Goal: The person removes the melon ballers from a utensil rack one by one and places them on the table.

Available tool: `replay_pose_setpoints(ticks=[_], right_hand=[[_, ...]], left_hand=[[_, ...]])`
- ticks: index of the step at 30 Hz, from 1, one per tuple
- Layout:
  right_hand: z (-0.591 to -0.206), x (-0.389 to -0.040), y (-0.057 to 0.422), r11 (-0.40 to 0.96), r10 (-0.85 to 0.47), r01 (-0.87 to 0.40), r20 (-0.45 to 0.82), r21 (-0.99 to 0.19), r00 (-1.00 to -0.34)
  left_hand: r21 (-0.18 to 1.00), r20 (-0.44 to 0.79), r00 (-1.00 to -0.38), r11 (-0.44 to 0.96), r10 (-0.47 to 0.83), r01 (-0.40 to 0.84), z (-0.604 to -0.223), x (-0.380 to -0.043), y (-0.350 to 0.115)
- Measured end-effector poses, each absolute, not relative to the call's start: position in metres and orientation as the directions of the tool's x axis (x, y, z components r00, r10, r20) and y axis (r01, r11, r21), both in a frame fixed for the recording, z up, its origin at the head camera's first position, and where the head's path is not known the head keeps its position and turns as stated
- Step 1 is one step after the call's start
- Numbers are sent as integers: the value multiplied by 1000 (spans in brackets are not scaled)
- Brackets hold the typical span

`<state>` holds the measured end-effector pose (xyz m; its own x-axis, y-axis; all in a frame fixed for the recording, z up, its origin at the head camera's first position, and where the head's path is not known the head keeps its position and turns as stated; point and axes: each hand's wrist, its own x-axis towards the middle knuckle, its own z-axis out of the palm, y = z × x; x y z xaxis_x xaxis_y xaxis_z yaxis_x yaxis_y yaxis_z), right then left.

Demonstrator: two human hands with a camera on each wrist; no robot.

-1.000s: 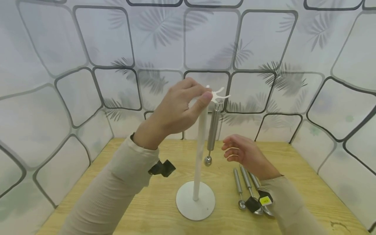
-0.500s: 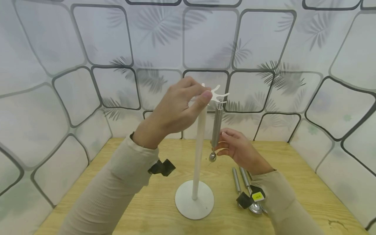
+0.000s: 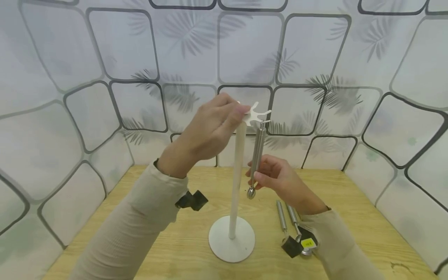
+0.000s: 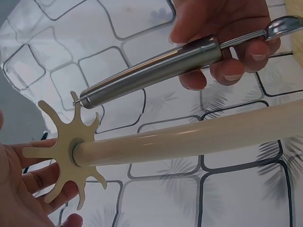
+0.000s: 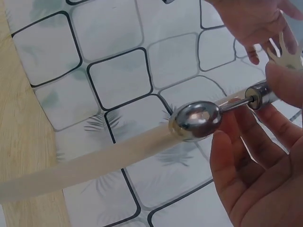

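A white stand (image 3: 237,179) with a round base rises from the table, topped by a ring of curved hooks (image 4: 62,137). My left hand (image 3: 211,126) holds this top, its fingers behind the hooks in the left wrist view. A steel melon baller (image 3: 258,146) hangs from one hook by the end of its handle, scoop downward. Around the lower handle, just above the scoop (image 5: 196,119), my right hand (image 3: 280,179) pinches it between thumb and fingers. In the left wrist view the handle's end loop meets a hook tip.
On the table (image 3: 182,241), right of the stand, lie steel-handled utensils (image 3: 281,216), partly covered by the right sleeve and its black marker block (image 3: 292,246). Patterned curtain walls (image 3: 189,46) stand behind and at both sides.
My right hand has come in from the right and taken hold of the hanging melon baller, which has swung slightly. My left hand stays on the stand's top.
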<state>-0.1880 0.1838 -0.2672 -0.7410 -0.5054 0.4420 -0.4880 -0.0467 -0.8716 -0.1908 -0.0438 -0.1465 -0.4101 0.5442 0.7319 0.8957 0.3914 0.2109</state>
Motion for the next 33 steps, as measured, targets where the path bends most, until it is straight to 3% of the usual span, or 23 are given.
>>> replay_pose_setpoints(ticks=[8, 13, 23, 33], right_hand=[[-256, -178, 187, -3, -458, -584, 521, -811, -720], [-248, -171, 196, 18, -431, -598, 534, -801, -728], [-251, -171, 236, 134, -348, -568, 499, -812, -794], [-279, -182, 293, 283, -273, -450, 379, -847, -884]], left_hand=[[284, 704, -465, 387, 536, 877, -145, -191, -44], [282, 711, -459, 383, 533, 880, -145, -191, -43], [263, 718, -444, 382, 535, 886, -144, -191, -42], [268, 700, -464, 402, 543, 875, -144, -190, -41]])
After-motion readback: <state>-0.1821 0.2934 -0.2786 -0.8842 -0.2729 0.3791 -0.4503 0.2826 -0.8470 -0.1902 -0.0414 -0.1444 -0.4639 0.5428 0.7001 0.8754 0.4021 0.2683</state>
